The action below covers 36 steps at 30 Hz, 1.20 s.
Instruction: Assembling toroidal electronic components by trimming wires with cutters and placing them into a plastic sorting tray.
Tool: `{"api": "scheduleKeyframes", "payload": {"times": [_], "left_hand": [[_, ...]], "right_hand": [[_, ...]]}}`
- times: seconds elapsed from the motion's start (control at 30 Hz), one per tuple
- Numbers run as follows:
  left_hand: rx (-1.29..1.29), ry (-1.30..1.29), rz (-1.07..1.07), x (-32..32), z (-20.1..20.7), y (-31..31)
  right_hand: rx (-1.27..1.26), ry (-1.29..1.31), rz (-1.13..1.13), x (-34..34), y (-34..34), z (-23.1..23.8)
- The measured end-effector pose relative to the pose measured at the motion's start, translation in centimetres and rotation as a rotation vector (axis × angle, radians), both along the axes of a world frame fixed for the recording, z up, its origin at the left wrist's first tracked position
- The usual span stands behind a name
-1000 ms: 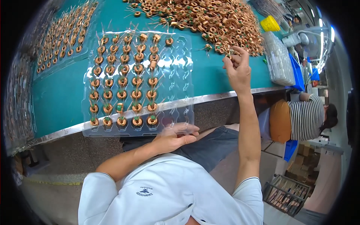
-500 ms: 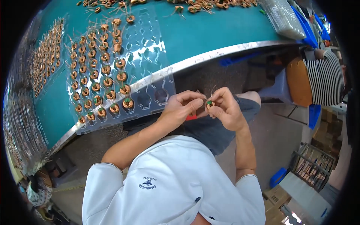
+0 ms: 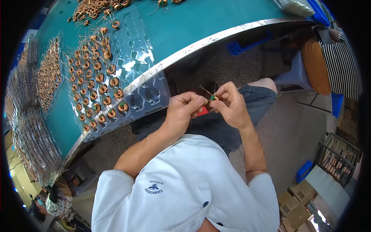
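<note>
Over my lap, my right hand [image 3: 232,107] pinches a small copper-wound toroid coil [image 3: 213,98] between thumb and fingertips. A green part shows on the coil, and thin wire leads stick up from it. My left hand [image 3: 182,112] is closed at the coil's left side, thumb pressed to forefinger on what looks like one of its wire leads. To the left, a clear plastic tray [image 3: 133,52] overhangs the table edge. Rows of similar coils [image 3: 103,89] sit in its pockets, while several pockets on its right side hold nothing.
The green table [image 3: 189,25] has a pale metal edge. Loose coils [image 3: 96,8] are heaped at its far side. Another filled tray [image 3: 49,73] and tall tray stacks [image 3: 34,139] stand at left. A person in a striped top [image 3: 340,65] sits at right near a blue bin [image 3: 337,105].
The whole view has shifted a little. My left fingers now pinch close against the coil's side, and the coil has turned slightly in my right fingers.
</note>
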State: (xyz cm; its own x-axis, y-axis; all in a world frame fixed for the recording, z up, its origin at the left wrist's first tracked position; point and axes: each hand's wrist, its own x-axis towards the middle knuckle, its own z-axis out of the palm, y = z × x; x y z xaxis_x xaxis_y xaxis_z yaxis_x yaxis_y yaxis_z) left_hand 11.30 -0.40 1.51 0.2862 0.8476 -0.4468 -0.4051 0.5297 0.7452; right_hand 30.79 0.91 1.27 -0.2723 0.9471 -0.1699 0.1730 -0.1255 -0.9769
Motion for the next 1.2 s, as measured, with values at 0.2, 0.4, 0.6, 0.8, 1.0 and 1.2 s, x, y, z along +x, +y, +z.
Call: {"api": "scheduleKeyframes", "payload": {"times": [0.2, 0.4, 0.6, 0.8, 1.0, 1.2], "left_hand": [[0.32, 0.341, -0.023, -0.3, -0.9, 0.3], [0.65, 0.662, -0.044, -0.4, -1.0, 0.5], [0.631, 0.524, 0.096, -0.6, -2.5, -0.3], [0.61, 0.374, 0.013, -1.3, -3.0, 0.9], [0.696, 0.411, -0.155, -1.8, -3.8, 0.7], [0.715, 0.541, -0.084, -1.8, -3.3, 0.6]], "right_hand": [[0.011, -0.094, 0.033, -0.1, 0.5, 0.9], [0.117, -0.221, 0.194, -1.1, 0.1, 1.6], [0.212, -0.272, 0.046, -1.6, -0.7, 0.9], [-0.11, 0.07, -0.118, -0.8, -1.2, -0.4], [-0.464, 0.68, -0.173, -0.9, -2.0, -2.0], [-0.55, 0.66, -0.123, -1.4, -3.0, -2.7]]}}
